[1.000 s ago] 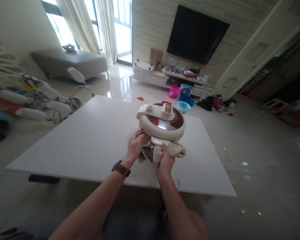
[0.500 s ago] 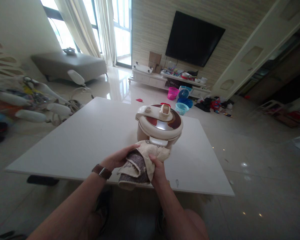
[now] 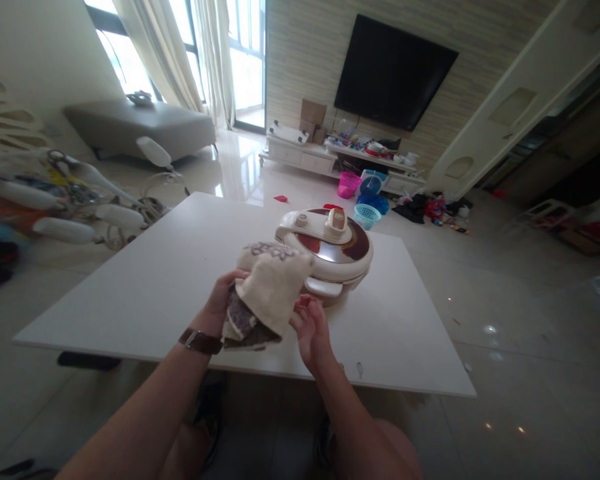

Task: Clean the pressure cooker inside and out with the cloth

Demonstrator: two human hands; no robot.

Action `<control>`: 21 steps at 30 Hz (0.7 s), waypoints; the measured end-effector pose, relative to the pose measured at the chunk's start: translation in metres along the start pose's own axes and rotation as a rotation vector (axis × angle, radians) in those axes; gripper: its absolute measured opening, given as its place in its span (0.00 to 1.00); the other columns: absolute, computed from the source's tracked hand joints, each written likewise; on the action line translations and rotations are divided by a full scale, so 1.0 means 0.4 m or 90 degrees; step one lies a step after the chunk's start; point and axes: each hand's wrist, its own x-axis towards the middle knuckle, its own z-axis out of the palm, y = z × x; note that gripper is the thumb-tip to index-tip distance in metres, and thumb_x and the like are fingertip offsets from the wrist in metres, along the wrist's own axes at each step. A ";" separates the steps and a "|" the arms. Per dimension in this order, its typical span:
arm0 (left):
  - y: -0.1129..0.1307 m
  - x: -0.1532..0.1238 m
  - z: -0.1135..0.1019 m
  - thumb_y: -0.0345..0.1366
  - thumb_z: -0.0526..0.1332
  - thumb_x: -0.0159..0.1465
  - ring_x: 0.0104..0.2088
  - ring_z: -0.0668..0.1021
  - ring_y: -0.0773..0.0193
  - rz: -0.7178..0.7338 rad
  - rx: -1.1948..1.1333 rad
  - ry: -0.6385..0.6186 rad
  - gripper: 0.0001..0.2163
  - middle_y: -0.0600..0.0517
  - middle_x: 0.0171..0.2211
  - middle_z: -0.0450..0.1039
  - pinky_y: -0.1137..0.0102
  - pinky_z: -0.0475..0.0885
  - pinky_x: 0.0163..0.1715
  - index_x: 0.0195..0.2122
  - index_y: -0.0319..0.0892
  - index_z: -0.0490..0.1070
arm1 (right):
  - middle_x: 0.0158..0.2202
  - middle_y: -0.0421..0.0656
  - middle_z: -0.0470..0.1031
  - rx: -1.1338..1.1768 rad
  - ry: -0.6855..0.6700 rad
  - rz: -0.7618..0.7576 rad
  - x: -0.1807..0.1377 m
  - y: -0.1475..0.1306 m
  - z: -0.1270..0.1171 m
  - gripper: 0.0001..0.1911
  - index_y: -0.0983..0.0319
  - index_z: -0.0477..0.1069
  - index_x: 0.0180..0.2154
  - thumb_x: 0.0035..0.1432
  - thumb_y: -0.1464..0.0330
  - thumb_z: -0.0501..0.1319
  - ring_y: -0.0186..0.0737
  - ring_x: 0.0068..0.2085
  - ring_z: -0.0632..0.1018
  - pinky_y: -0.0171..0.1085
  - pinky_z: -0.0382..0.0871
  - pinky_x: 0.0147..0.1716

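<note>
The left hand (image 3: 216,308) is pinching the bunched cloth (image 3: 273,287); beside it, the right hand (image 3: 314,337) is hovering, fingers (image 3: 316,308) loosely spread; beyond these, the cooker (image 3: 333,263) is standing lidded; cloth handling is looking unfinished.

brown buckled left-wrist strap (image 3: 207,343) and seemingly dark footwear (image 3: 211,427)

Cloth (image 3: 273,287): beige w/ purplish-gry motif, dk speckled underside. Cooker (image 3: 330,250): cream, top reddish-brn & silvery. Table (image 3: 155,287): wht. Person's watch strap (image 3: 200,341): dk brn. Bin (image 3: 349,186): hot pink. Basket (image 3: 367,217): lt blue.
</note>
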 end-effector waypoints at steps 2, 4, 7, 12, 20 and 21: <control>0.012 0.009 0.007 0.32 0.66 0.53 0.42 0.87 0.48 0.094 -0.031 0.043 0.13 0.46 0.34 0.85 0.58 0.85 0.44 0.40 0.37 0.80 | 0.36 0.40 0.82 0.022 0.063 -0.006 0.017 -0.010 -0.005 0.25 0.58 0.76 0.38 0.46 0.49 0.76 0.40 0.39 0.83 0.38 0.78 0.39; 0.012 0.020 0.017 0.34 0.67 0.55 0.46 0.87 0.50 0.212 -0.069 0.079 0.12 0.47 0.38 0.85 0.58 0.84 0.49 0.40 0.40 0.80 | 0.34 0.40 0.82 0.020 0.130 -0.026 0.039 -0.022 -0.013 0.25 0.59 0.75 0.38 0.48 0.49 0.75 0.39 0.38 0.83 0.36 0.76 0.36; -0.011 0.040 0.031 0.35 0.70 0.54 0.53 0.84 0.54 0.410 -0.077 0.167 0.14 0.50 0.45 0.85 0.58 0.79 0.58 0.43 0.43 0.78 | 0.33 0.39 0.83 -0.018 0.184 -0.069 0.069 -0.037 -0.024 0.23 0.60 0.76 0.39 0.50 0.51 0.74 0.38 0.35 0.83 0.33 0.73 0.31; -0.083 0.047 0.057 0.38 0.72 0.58 0.58 0.81 0.50 0.663 0.318 0.147 0.17 0.44 0.53 0.82 0.51 0.74 0.64 0.48 0.41 0.79 | 0.33 0.40 0.84 -0.102 0.203 -0.125 0.095 -0.040 -0.031 0.19 0.60 0.75 0.38 0.54 0.53 0.71 0.37 0.32 0.82 0.33 0.69 0.28; -0.178 0.012 0.158 0.37 0.73 0.60 0.78 0.51 0.39 0.726 0.857 -0.202 0.38 0.46 0.74 0.62 0.41 0.49 0.76 0.72 0.50 0.67 | 0.26 0.38 0.78 -0.115 0.182 -0.120 0.094 -0.039 -0.033 0.18 0.60 0.72 0.32 0.52 0.53 0.70 0.33 0.26 0.76 0.31 0.62 0.24; -0.180 0.022 0.159 0.36 0.72 0.61 0.78 0.51 0.40 0.721 0.848 -0.188 0.38 0.47 0.74 0.62 0.42 0.49 0.76 0.73 0.51 0.66 | 0.26 0.39 0.79 -0.119 0.182 -0.113 0.092 -0.040 -0.032 0.18 0.60 0.73 0.33 0.52 0.52 0.70 0.33 0.26 0.76 0.31 0.62 0.24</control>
